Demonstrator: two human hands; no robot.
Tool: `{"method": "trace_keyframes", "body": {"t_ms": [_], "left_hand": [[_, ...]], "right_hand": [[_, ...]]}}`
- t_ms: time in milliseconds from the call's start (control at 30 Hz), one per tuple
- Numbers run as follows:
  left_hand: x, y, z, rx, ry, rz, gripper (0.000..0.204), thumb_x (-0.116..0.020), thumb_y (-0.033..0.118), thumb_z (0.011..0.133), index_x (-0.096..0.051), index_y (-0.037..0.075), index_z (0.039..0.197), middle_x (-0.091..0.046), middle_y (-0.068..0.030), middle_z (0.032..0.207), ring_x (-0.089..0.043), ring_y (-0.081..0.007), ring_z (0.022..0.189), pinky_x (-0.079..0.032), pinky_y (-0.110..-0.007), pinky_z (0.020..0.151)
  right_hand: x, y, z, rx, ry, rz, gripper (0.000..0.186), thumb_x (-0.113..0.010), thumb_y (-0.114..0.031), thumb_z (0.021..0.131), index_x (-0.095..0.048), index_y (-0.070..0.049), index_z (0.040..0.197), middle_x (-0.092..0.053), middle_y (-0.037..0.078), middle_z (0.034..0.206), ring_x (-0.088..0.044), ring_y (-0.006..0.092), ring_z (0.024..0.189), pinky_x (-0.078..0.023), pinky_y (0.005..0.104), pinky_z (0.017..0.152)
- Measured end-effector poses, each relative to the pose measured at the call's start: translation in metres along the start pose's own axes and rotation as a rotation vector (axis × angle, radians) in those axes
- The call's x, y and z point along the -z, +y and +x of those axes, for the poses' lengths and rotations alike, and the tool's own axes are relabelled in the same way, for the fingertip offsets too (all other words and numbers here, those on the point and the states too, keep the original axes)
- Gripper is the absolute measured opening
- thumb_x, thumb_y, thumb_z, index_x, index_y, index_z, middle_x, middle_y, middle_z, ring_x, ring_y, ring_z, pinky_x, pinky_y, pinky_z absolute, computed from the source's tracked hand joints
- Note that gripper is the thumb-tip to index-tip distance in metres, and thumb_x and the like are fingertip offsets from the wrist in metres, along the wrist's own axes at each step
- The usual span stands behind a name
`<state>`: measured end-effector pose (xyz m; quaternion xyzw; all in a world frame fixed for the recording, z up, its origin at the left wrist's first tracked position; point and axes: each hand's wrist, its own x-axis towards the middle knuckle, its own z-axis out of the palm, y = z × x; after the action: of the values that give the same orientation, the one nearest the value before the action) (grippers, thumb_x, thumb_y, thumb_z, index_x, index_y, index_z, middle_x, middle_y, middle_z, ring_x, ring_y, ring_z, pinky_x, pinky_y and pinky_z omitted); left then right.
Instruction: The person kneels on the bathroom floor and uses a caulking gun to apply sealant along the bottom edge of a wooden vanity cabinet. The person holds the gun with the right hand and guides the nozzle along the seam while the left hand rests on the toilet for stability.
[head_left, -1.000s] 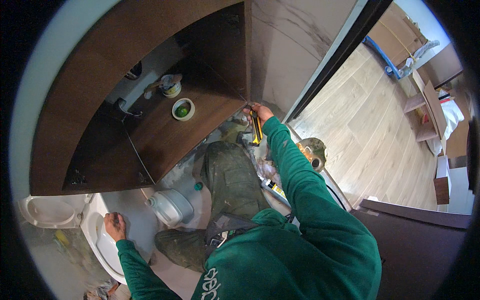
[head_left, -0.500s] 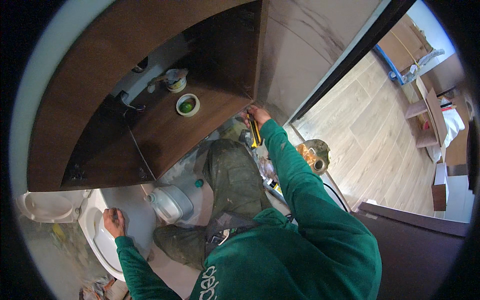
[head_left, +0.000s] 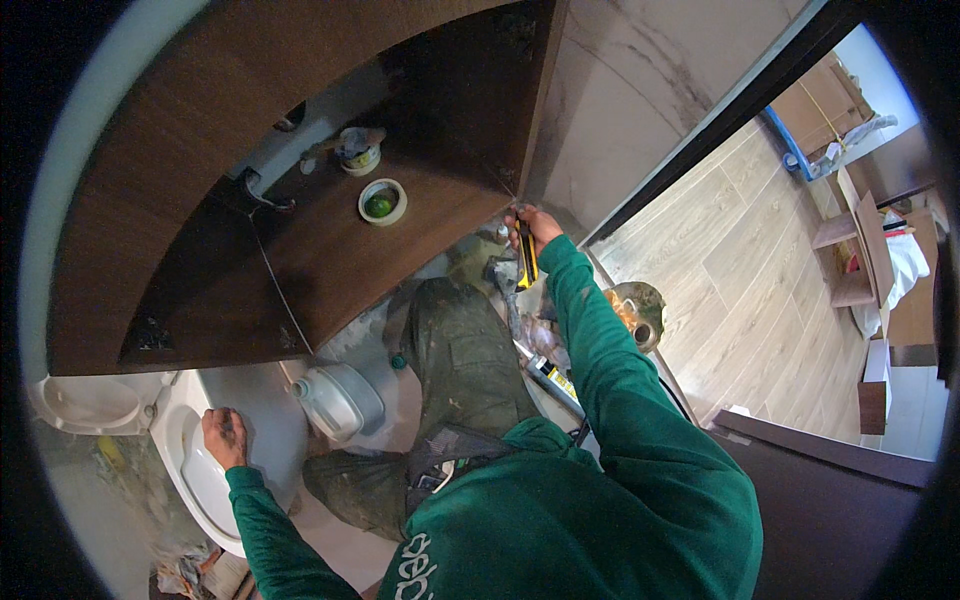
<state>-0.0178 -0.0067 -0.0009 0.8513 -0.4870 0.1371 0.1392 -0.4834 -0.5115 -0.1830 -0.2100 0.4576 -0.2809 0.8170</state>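
My right hand is closed around a yellow-and-black utility knife. It is at the front corner where the brown cabinet meets the marbled wall, with the knife's body hanging below my fingers. Whether the blade is out, I cannot make out. On the left, my left hand rests with bent fingers on the rim of a white toilet, whose lid is raised. Between that hand and my knees lies a translucent plastic jug.
Inside the cabinet are a white tub with something green and another tub with a tool across it. A sealant tube and crumpled wrapping lie beside my right arm. A doorway opens right onto a wood-look floor with boards beyond.
The view has shifted slightly. My right hand still holds the utility knife near the cabinet corner, its handle now more upright. My left hand stays on the toilet rim.
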Motion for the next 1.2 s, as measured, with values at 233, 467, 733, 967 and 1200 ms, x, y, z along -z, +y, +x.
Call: {"method": "trace_keyframes", "body": {"t_ms": [233, 467, 733, 967, 1200], "left_hand": [[0.0, -0.003, 0.0, 0.008, -0.042, 0.032, 0.012, -0.066, 0.011, 0.08, -0.062, 0.001, 0.085, -0.055, -0.0149, 0.084, -0.056, -0.0354, 0.083, -0.046, -0.041, 0.074], [-0.003, -0.008, -0.002, -0.002, -0.023, -0.019, 0.012, -0.066, 0.011, 0.081, -0.062, 0.001, 0.087, -0.054, -0.015, 0.085, -0.056, -0.0347, 0.083, -0.046, -0.04, 0.074], [0.0, -0.003, -0.001, -0.002, -0.027, 0.013, 0.008, -0.065, 0.007, 0.08, -0.063, 0.001, 0.085, -0.054, -0.0141, 0.082, -0.056, -0.0343, 0.082, -0.046, -0.04, 0.073], [-0.003, -0.004, 0.0, 0.02, -0.019, 0.031, 0.01, -0.066, 0.008, 0.079, -0.063, 0.002, 0.086, -0.054, -0.0137, 0.082, -0.056, -0.0342, 0.08, -0.047, -0.04, 0.071], [-0.004, -0.01, -0.001, -0.018, -0.002, -0.015, 0.009, -0.066, 0.009, 0.08, -0.062, 0.002, 0.085, -0.055, -0.0133, 0.084, -0.056, -0.0341, 0.079, -0.047, -0.041, 0.071]], "right_hand": [[-0.005, -0.009, 0.017, -0.029, 0.02, 0.015, 0.033, -0.041, -0.013, 0.098, -0.035, -0.018, 0.131, -0.064, 0.011, 0.091, -0.056, 0.0223, 0.054, -0.049, 0.0382, 0.044], [-0.008, 0.0, 0.016, 0.004, -0.017, -0.046, 0.036, -0.039, -0.009, 0.098, -0.037, -0.015, 0.133, -0.065, 0.012, 0.091, -0.057, 0.0236, 0.056, -0.049, 0.0381, 0.046], [0.003, -0.005, -0.004, -0.008, -0.04, 0.017, 0.031, -0.037, -0.014, 0.1, -0.035, -0.015, 0.131, -0.064, 0.015, 0.098, -0.055, 0.0233, 0.057, -0.048, 0.0371, 0.047], [-0.008, -0.007, 0.007, -0.067, 0.012, -0.028, 0.023, -0.038, -0.013, 0.099, -0.039, -0.014, 0.122, -0.064, 0.014, 0.094, -0.056, 0.0233, 0.056, -0.048, 0.0367, 0.046], [-0.026, 0.031, 0.012, -0.059, -0.079, -0.088, 0.019, -0.037, -0.013, 0.1, -0.049, -0.011, 0.115, -0.064, 0.013, 0.097, -0.055, 0.0227, 0.054, -0.048, 0.0363, 0.045]]}}
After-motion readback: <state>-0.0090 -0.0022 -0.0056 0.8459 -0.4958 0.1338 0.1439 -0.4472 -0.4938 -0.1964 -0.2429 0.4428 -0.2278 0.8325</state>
